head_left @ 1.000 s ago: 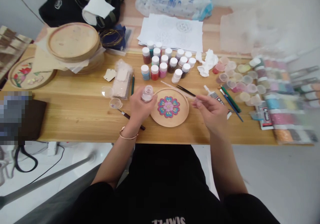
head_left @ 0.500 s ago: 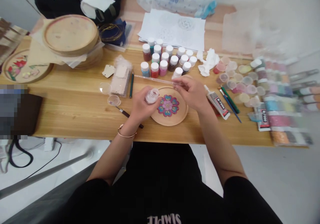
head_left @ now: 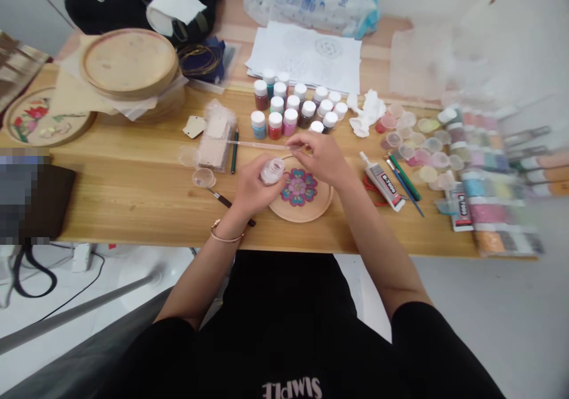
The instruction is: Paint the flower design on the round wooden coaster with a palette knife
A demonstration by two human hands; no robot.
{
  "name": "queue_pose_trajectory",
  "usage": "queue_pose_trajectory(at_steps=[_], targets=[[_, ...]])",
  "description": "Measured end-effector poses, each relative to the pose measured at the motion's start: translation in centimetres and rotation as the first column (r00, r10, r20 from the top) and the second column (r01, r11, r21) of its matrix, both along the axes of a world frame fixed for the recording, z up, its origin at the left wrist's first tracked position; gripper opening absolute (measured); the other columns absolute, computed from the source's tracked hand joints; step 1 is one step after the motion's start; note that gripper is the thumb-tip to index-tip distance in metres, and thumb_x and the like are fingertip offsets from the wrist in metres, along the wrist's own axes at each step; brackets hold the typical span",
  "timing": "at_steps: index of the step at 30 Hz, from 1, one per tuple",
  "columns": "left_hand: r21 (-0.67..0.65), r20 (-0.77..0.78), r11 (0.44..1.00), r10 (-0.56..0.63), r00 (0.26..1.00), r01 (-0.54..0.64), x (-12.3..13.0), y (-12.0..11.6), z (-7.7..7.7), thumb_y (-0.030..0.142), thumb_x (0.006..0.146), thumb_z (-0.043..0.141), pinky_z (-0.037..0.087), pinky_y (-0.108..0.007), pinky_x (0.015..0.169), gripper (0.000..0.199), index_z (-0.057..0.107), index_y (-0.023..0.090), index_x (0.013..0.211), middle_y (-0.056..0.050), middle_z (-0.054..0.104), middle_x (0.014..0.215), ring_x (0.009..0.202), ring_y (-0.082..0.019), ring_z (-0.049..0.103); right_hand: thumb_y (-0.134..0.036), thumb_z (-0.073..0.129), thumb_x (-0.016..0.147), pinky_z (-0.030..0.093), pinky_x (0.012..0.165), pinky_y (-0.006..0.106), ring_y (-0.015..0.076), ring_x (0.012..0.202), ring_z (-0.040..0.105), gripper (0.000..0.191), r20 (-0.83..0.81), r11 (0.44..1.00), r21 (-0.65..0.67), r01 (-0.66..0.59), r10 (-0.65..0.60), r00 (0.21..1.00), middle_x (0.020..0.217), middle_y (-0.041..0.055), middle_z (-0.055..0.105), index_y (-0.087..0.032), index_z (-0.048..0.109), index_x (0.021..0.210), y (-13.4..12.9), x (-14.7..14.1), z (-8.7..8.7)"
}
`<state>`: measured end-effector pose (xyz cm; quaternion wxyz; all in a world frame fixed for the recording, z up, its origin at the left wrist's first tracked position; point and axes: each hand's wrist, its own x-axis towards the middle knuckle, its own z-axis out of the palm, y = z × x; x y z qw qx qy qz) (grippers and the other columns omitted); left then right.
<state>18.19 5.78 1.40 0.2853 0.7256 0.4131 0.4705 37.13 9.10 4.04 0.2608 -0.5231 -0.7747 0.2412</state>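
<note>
My left hand (head_left: 251, 188) is wrapped round a small open jar (head_left: 272, 171) of pale content, tilted a little, with no cap on it. A thin clear dropper (head_left: 260, 145) is pinched in my right hand (head_left: 317, 156); it lies nearly level and points left, above and behind the jar. Below both hands is a round wooden disc (head_left: 297, 213) with a painted flower (head_left: 299, 187) in pink, blue and magenta at its middle. The jar and left fingertips overlap the disc's left edge in this view.
White-capped paint jars (head_left: 290, 121) stand behind the hands. A craft knife (head_left: 222, 199) and small clear lids (head_left: 204, 178) lie left. Glue tubes (head_left: 383, 182), brushes (head_left: 405, 176) and paint cups (head_left: 406, 150) are right. Stacked wooden discs (head_left: 128, 61) sit back left.
My right hand has moved left with the dropper, whose tip now reaches over the wrapped pack. My left hand still holds the jar in nearly the same place. The view has shifted slightly.
</note>
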Motion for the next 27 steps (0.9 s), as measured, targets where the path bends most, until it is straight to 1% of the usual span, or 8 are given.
queue_pose_trajectory(at_steps=[4, 8, 11, 14, 16, 19, 22, 27], targets=[[-0.024, 0.035, 1.000, -0.008, 0.999, 0.009, 0.1, -0.2, 0.2, 0.027, 0.077, 0.070, 0.047, -0.025, 0.061, 0.011, 0.060, 0.020, 0.077, 0.003, 0.066, 0.071, 0.064, -0.013, 0.059, -0.016, 0.054, 0.089, 0.049, 0.094, 0.041, 0.0246, 0.105, 0.067, 0.026, 0.073, 1.000, 0.003, 0.000, 0.000, 0.997, 0.112, 0.0104, 0.076, -0.017, 0.074, 0.105, 0.1, -0.3, -0.4], [-0.056, 0.103, 0.994, -0.089, 0.991, 0.095, 0.1, -0.5, 0.7, 0.028, 0.076, 0.071, 0.047, -0.026, 0.058, 0.013, 0.061, 0.021, 0.076, 0.003, 0.064, 0.067, 0.059, -0.013, 0.057, -0.015, 0.054, 0.091, 0.047, 0.094, 0.038, 0.0246, 0.108, 0.067, 0.026, 0.201, 0.999, 0.003, -0.047, 0.046, 0.979, 0.114, 0.0102, 0.076, -0.018, 0.074, 0.108, 0.7, -1.1, 0.0], [-0.103, 0.146, 0.980, -0.156, 0.977, 0.172, 0.1, -0.7, 1.0, 0.031, 0.076, 0.072, 0.048, -0.026, 0.058, 0.015, 0.062, 0.021, 0.076, 0.002, 0.064, 0.067, 0.058, -0.013, 0.055, -0.015, 0.051, 0.093, 0.047, 0.092, 0.036, 0.0237, 0.107, 0.067, 0.029, 0.300, 0.991, -0.022, -0.133, 0.134, 0.944, 0.114, 0.0086, 0.077, -0.019, 0.075, 0.110, 1.5, -2.2, 0.7], [-0.125, 0.179, 0.974, -0.163, 0.970, 0.187, 0.2, -0.9, 0.9, 0.031, 0.076, 0.072, 0.049, -0.027, 0.059, 0.015, 0.062, 0.020, 0.076, -0.001, 0.067, 0.070, 0.060, -0.014, 0.057, -0.015, 0.052, 0.094, 0.047, 0.089, 0.034, 0.0223, 0.104, 0.067, 0.029, 0.377, 0.974, -0.068, -0.217, 0.226, 0.898, 0.113, 0.0089, 0.077, -0.019, 0.075, 0.110, 2.6, -3.3, 1.0], [-0.131, 0.201, 0.973, -0.163, 0.966, 0.191, 0.3, -1.0, 0.8, 0.032, 0.076, 0.072, 0.051, -0.028, 0.061, 0.015, 0.062, 0.020, 0.077, -0.002, 0.069, 0.073, 0.063, -0.016, 0.060, -0.014, 0.051, 0.094, 0.047, 0.086, 0.033, 0.0214, 0.102, 0.068, 0.029, 0.401, 0.966, -0.081, -0.245, 0.257, 0.879, 0.111, 0.0090, 0.077, -0.019, 0.075, 0.109, 3.2, -3.8, 0.9], [-0.137, 0.225, 0.967, -0.182, 0.957, 0.216, 0.4, -1.1, 0.6, 0.031, 0.077, 0.072, 0.053, -0.030, 0.063, 0.014, 0.063, 0.020, 0.078, -0.003, 0.071, 0.075, 0.066, -0.017, 0.064, -0.011, 0.051, 0.094, 0.048, 0.086, 0.032, 0.0206, 0.101, 0.067, 0.029, 0.432, 0.960, -0.087, -0.268, 0.278, 0.858, 0.111, 0.0095, 0.077, -0.018, 0.075, 0.108, 3.9, -4.3, 0.7], [-0.123, 0.247, 0.964, -0.200, 0.948, 0.236, 0.3, -1.1, 0.6, 0.030, 0.077, 0.072, 0.054, -0.030, 0.064, 0.014, 0.062, 0.020, 0.078, -0.003, 0.071, 0.075, 0.067, -0.017, 0.065, -0.009, 0.051, 0.093, 0.047, 0.085, 0.032, 0.0206, 0.104, 0.065, 0.029, 0.468, 0.957, -0.086, -0.276, 0.284, 0.837, 0.116, 0.0108, 0.074, -0.017, 0.073, 0.110, 4.2, -4.7, 0.5], [-0.089, 0.293, 0.966, -0.207, 0.933, 0.243, 0.3, -1.2, 0.7, 0.028, 0.077, 0.072, 0.055, -0.030, 0.067, 0.012, 0.062, 0.020, 0.080, -0.002, 0.072, 0.077, 0.069, -0.016, 0.066, -0.013, 0.048, 0.096, 0.043, 0.074, 0.031, 0.0214, 0.103, 0.064, 0.030, 0.539, 0.961, -0.085, -0.264, 0.267, 0.798, 0.118, 0.0114, 0.071, -0.018, 0.073, 0.112, 4.3, -5.4, 0.4]])
